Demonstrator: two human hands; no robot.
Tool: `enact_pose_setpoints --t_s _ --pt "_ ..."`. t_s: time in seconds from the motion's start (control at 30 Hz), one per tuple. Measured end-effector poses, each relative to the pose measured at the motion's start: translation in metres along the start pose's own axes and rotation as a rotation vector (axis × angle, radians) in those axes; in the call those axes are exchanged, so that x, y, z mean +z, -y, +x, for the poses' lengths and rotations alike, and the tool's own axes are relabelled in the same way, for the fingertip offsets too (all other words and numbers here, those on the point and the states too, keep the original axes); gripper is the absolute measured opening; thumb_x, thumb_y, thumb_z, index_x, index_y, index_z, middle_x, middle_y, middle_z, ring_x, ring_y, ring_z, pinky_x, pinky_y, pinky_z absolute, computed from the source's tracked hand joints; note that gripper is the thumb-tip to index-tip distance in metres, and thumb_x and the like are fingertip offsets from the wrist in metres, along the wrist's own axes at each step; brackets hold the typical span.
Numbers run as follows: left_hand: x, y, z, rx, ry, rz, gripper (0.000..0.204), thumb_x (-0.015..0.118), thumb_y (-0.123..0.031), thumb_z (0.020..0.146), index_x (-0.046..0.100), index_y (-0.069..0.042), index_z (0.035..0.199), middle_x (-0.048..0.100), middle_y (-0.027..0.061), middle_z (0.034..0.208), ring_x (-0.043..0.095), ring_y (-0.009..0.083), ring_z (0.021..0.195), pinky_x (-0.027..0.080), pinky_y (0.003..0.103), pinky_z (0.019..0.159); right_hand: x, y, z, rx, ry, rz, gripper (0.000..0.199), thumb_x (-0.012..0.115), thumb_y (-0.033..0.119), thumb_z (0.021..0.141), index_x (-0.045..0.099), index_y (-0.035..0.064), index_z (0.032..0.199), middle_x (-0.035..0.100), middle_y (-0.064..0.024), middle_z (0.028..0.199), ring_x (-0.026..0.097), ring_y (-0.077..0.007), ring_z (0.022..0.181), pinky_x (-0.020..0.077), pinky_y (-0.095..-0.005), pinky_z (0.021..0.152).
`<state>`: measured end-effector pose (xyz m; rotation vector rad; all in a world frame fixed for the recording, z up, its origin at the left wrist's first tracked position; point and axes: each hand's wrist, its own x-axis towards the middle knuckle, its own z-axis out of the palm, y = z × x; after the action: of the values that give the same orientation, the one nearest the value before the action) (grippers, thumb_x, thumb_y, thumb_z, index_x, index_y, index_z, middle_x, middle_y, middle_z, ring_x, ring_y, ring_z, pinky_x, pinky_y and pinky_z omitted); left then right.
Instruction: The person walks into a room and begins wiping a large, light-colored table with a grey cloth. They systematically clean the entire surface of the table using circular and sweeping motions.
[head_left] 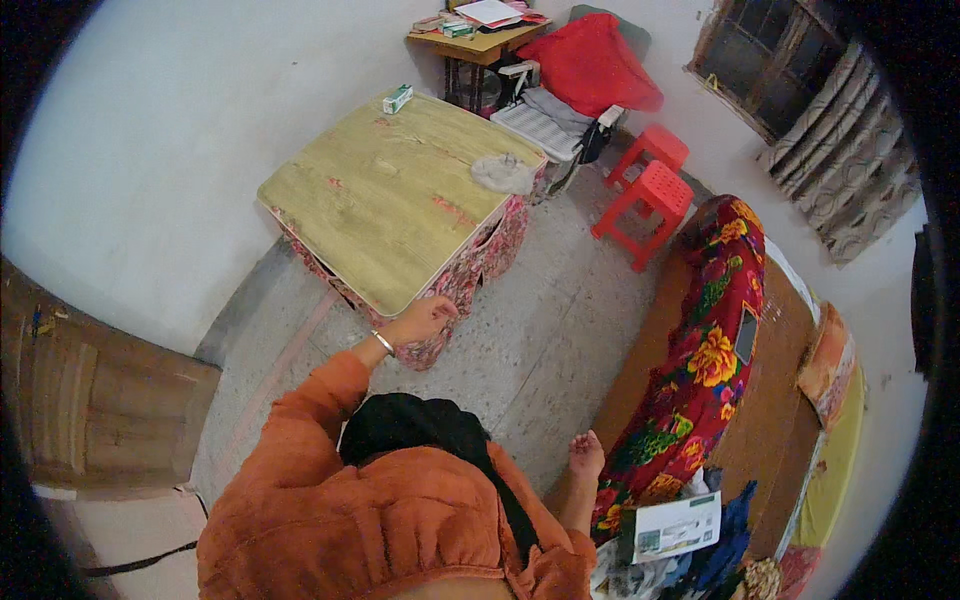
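My left hand (425, 319) reaches forward beside the near corner of a low table (385, 200) with a yellow-green top. Its fingers are loosely bent and apart, with nothing seen in them. A flowered cloth (465, 270) hangs below the tabletop, right by that hand; whether they touch I cannot tell. Lower and to the right, my right hand (587, 455) is raised beside the bed, its fingers curled in and no object showing. The nearest thing to it is a red flowered blanket (690, 390) along the bed's edge. Orange sleeves cover both my arms.
On the table lie a small green-and-white box (397, 99) and a crumpled clear plastic bag (503, 174). Red plastic stools (655, 200) and a white chair (540, 130) stand beyond. The bed (770, 420) carries a phone (746, 334), a white box (676, 527) and clothes. A wooden door (110, 390) is at left.
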<state>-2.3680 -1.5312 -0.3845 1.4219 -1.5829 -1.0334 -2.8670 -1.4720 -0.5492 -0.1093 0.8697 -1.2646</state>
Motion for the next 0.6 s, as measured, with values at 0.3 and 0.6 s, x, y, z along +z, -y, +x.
enact_pose_setpoints --t_s 0.3,0.6 --pt "-0.025 0.023 0.127 -0.157 -0.111 0.149 0.041 0.061 -0.02 0.083 0.051 -0.008 0.121 0.058 0.0108 0.11 0.056 0.0191 0.097 0.047 0.035 0.084 0.14 0.004 0.097 0.24 -0.307 -0.091 0.023 0.05 0.012 0.092 0.047 0.0054 0.07 0.048 -0.0072 0.068 0.049 -0.0198 0.064 0.0474 -0.0336 0.059" --pt "-0.055 0.057 0.346 0.052 -0.242 0.325 0.049 0.065 -0.018 0.073 0.052 -0.006 0.118 0.055 0.021 0.114 0.051 0.0321 0.11 0.042 0.039 0.094 0.19 0.074 0.214 0.14 -0.309 -0.043 0.021 0.053 0.014 0.091 0.051 0.0067 0.071 0.05 -0.0056 0.068 0.051 -0.02 0.066 0.048 -0.0352 0.062"
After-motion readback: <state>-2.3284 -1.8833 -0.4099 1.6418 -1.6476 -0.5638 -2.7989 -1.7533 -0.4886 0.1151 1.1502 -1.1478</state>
